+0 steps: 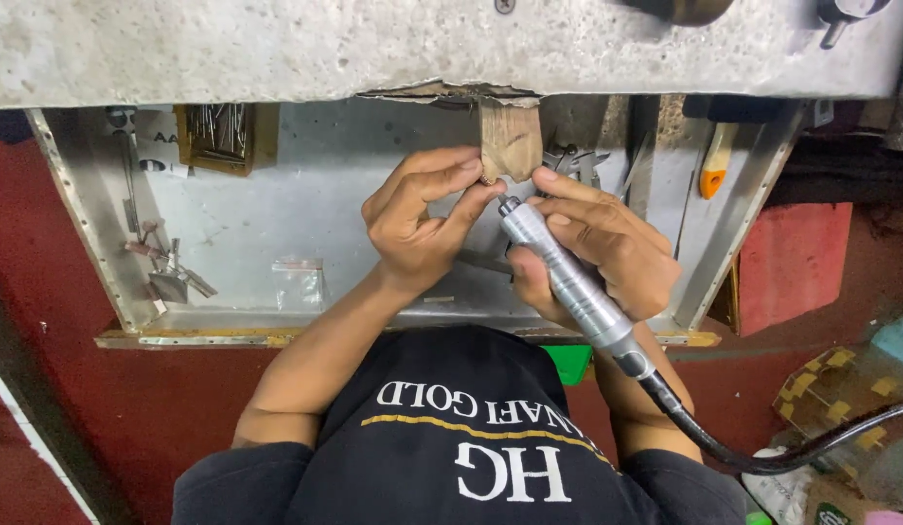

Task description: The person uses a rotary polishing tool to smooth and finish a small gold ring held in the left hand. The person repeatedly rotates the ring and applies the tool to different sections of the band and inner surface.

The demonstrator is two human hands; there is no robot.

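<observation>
One rotary handpiece gripped in right hand; left hand pinches something too small to identify.

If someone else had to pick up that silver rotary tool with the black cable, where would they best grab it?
Grip the silver rotary handpiece on its long straight barrel, about where the right hand wraps it now, coming from the side. The barrel is smooth and round, fit for a pen-like hold. Probably avoid the tip, near the left hand, and the black cable.
</observation>
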